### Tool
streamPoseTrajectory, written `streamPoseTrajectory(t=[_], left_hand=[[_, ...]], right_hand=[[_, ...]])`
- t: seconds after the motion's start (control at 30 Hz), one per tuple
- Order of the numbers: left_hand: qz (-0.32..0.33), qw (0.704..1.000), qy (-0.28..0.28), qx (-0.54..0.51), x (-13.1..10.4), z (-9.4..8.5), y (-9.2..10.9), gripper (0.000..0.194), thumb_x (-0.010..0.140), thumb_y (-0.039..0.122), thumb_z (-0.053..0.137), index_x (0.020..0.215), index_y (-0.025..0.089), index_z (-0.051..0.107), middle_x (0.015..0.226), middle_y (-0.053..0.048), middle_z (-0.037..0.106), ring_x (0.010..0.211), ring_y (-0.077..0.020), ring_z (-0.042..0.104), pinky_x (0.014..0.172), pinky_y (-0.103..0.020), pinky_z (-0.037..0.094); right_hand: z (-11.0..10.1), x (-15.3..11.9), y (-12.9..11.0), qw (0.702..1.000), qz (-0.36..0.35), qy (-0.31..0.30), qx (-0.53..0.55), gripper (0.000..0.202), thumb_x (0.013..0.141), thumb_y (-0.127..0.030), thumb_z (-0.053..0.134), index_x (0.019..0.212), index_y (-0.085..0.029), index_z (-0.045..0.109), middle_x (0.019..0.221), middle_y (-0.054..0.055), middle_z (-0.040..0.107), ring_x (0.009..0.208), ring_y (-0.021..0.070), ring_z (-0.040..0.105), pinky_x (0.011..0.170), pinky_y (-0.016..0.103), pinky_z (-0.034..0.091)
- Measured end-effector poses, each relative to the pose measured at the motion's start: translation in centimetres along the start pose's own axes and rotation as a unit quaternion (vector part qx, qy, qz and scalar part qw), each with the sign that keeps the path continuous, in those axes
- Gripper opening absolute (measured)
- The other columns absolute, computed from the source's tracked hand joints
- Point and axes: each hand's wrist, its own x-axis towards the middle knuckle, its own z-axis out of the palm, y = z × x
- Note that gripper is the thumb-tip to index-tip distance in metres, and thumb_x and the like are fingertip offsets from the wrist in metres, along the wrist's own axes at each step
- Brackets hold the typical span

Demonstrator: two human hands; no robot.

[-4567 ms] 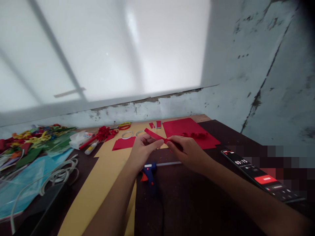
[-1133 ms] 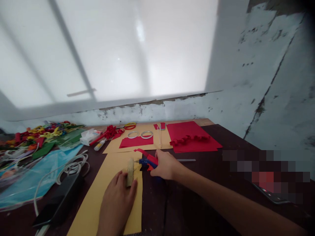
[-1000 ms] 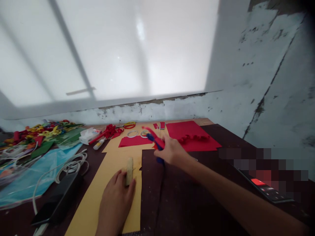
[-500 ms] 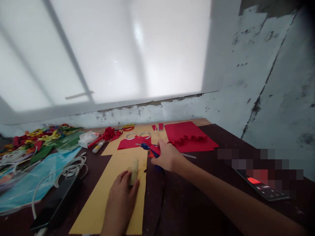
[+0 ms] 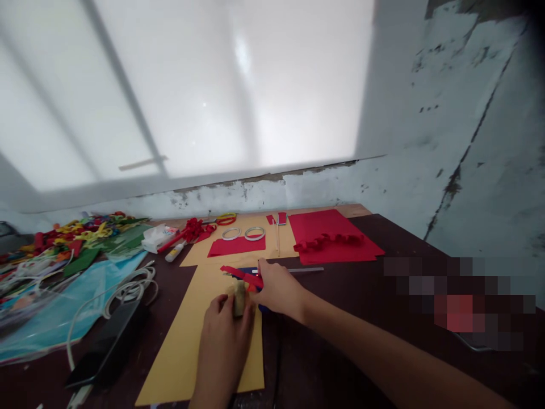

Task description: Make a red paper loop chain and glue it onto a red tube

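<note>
1. Clock centre: one tan block (image 5: 239,300), at the right-hand part of the yellow paper (image 5: 179,352); I cannot tell whether it touches the paper
2. Left hand (image 5: 225,329), entering from 7 o'clock: narrowed about the block, thumb and fingers on opposite sides, in my judgement to steady it
3. Right hand (image 5: 279,287), at 3 o'clock: curled round one blue glue gun (image 5: 246,271) and one red strip (image 5: 243,276), which I take as a way of carrying both at once
4. Nozzle (image 5: 227,275), at 11 o'clock: beyond the block's far end, perhaps to spare the fingers
5. Glue stick (image 5: 309,270), between 2 and 3 o'clock: one, protruding behind the right hand, probably seated in the gun
6. Counted by me: two silver rings (image 5: 254,239) at 12 o'clock; one ruffled strip (image 5: 330,242), laid on red paper (image 5: 323,221) at 2 o'clock; one glue bottle (image 5: 174,253) at 10 o'clock
</note>
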Motion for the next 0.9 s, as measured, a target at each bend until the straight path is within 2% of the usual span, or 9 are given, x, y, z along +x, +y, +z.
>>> streamPoseTrajectory(t=[0.13, 0.23, 0.33, 0.43, 0.53, 0.63, 0.77, 0.83, 0.9], left_hand=[[-0.001, 1.000, 0.011, 0.012, -0.6, -0.5, -0.5, 0.038, 0.093, 0.043, 0.047, 0.108, 0.015, 0.067, 0.117, -0.017, 0.062, 0.106, -0.0308, 0.061, 0.093, -0.045, 0.050], [0.022, 0.999, 0.042, 0.005, -0.9, -0.9, -0.9, 0.029, 0.091, 0.039, 0.050, 0.104, 0.022, 0.069, 0.113, -0.013, 0.067, 0.109, -0.0310, 0.060, 0.094, -0.045, 0.049], [0.015, 0.998, 0.059, -0.014, -0.7, -1.5, -0.4, 0.030, 0.090, 0.040, 0.050, 0.101, 0.022, 0.071, 0.110, -0.012, 0.068, 0.104, -0.0307, 0.063, 0.092, -0.046, 0.049], [0.006, 0.997, 0.042, -0.066, 0.4, -2.3, 0.9, 0.034, 0.090, 0.045, 0.052, 0.102, 0.019, 0.071, 0.106, -0.011, 0.069, 0.099, -0.0296, 0.065, 0.089, -0.045, 0.050], [0.035, 0.986, 0.007, -0.160, 2.7, -3.4, 2.7, 0.033, 0.089, 0.045, 0.055, 0.103, 0.020, 0.071, 0.105, -0.009, 0.072, 0.097, -0.0263, 0.066, 0.088, -0.040, 0.051], [0.020, 0.966, -0.025, -0.257, 6.1, -4.7, 4.5, 0.039, 0.087, 0.049, 0.057, 0.109, 0.020, 0.070, 0.103, -0.008, 0.073, 0.091, -0.0234, 0.069, 0.081, -0.035, 0.053], [0.024, 0.952, 0.000, -0.305, 11.4, -6.0, 5.9, 0.036, 0.084, 0.049, 0.062, 0.099, 0.017, 0.072, 0.096, -0.008, 0.074, 0.091, -0.0235, 0.068, 0.084, -0.035, 0.050], [0.016, 0.931, -0.043, -0.363, 13.5, -5.8, 6.3, 0.037, 0.082, 0.050, 0.062, 0.091, 0.015, 0.072, 0.089, -0.009, 0.074, 0.085, -0.0231, 0.068, 0.079, -0.034, 0.050], [-0.004, 0.893, -0.105, -0.438, 14.7, -5.1, 6.8, 0.036, 0.081, 0.049, 0.064, 0.087, 0.014, 0.071, 0.086, -0.009, 0.073, 0.082, -0.0209, 0.067, 0.077, -0.033, 0.051]], right_hand=[[0.7, -0.2, -0.1, 1.000, -0.006, -0.012, -0.009, 0.043, 0.070, -0.034, 0.071, 0.107, -0.015, 0.057, 0.098, 0.015, 0.072, 0.085, 0.0293, 0.069, 0.063, 0.030, 0.044], [0.1, -0.3, -0.2, 1.000, 0.001, -0.029, 0.000, 0.041, 0.070, -0.040, 0.070, 0.103, -0.017, 0.060, 0.095, 0.013, 0.072, 0.083, 0.0281, 0.068, 0.062, 0.029, 0.043], [-1.9, 0.0, 0.0, 0.999, 0.022, -0.018, 0.030, 0.040, 0.073, -0.053, 0.067, 0.093, -0.019, 0.061, 0.090, 0.010, 0.070, 0.079, 0.0256, 0.066, 0.059, 0.028, 0.040], [-4.8, 0.6, 1.0, 0.997, 0.033, 0.014, 0.073, 0.029, 0.081, -0.049, 0.059, 0.085, -0.020, 0.058, 0.079, 0.006, 0.067, 0.069, 0.0196, 0.061, 0.057, 0.026, 0.037], [-7.6, 0.8, 2.4, 0.991, 0.041, 0.084, 0.093, 0.018, 0.082, -0.038, 0.058, 0.084, -0.020, 0.054, 0.072, 0.002, 0.062, 0.063, 0.0158, 0.055, 0.057, 0.025, 0.034], [-9.1, 0.3, 4.1, 0.990, 0.035, 0.103, 0.087, 0.016, 0.086, -0.037, 0.054, 0.083, -0.021, 0.052, 0.069, 0.001, 0.060, 0.060, 0.0152, 0.051, 0.056, 0.026, 0.031], [-9.3, -0.5, 6.0, 0.990, 0.013, 0.137, 0.043, 0.028, 0.089, -0.048, 0.052, 0.080, -0.022, 0.047, 0.070, 0.001, 0.060, 0.062, 0.0155, 0.051, 0.058, 0.027, 0.029], [-9.0, -0.7, 6.6, 0.988, 0.021, 0.155, 0.013, 0.032, 0.090, -0.052, 0.049, 0.079, -0.022, 0.044, 0.071, 0.002, 0.059, 0.063, 0.0162, 0.051, 0.057, 0.027, 0.028], [-8.7, -0.9, 7.1, 0.985, 0.028, 0.168, -0.014, 0.028, 0.091, -0.048, 0.046, 0.081, -0.022, 0.043, 0.073, 0.003, 0.060, 0.065, 0.0174, 0.053, 0.057, 0.027, 0.026]])
